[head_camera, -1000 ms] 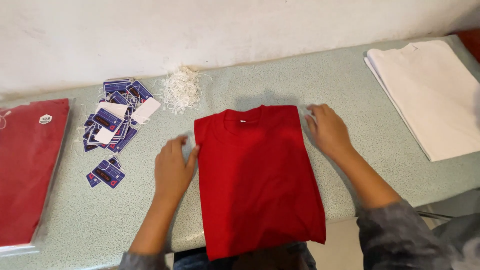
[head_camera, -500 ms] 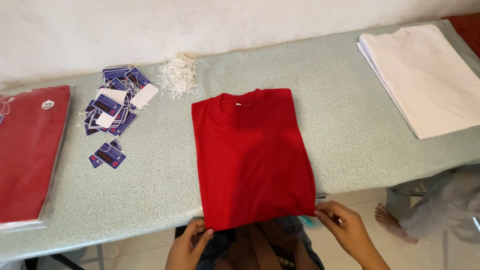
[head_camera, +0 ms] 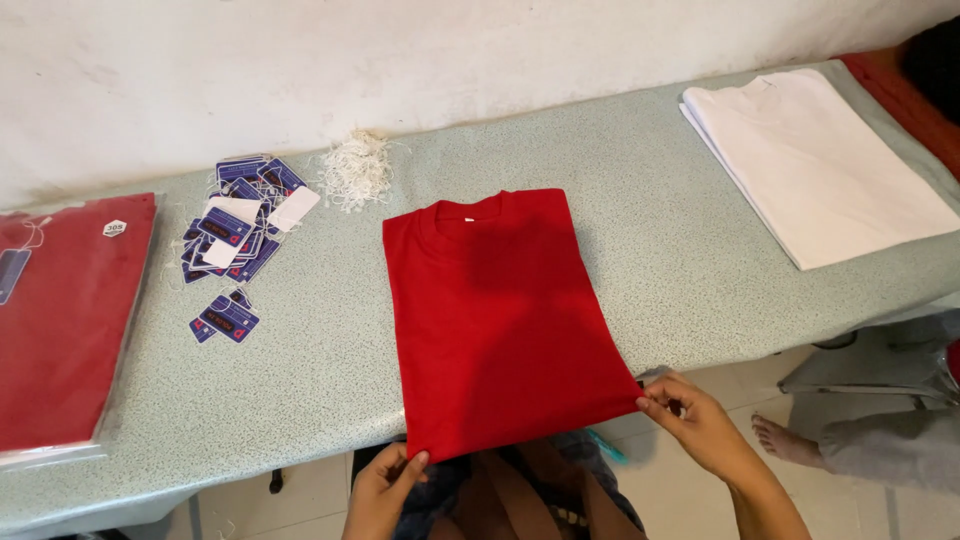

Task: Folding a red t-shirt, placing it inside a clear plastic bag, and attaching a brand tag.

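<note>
Both hands pinch the near hem corners, left hand [head_camera: 385, 490] and right hand [head_camera: 695, 420], of the red T-shirt [head_camera: 500, 320], whose long axis runs away across the tabletop [head_camera: 680, 240].

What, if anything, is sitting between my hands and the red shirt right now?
Nothing visible: the left hand and right hand each pinch a bottom corner of the red shirt.

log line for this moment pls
left hand: pinches red t-shirt hem, left corner | right hand: pinches right corner | hem overhangs table edge
</note>
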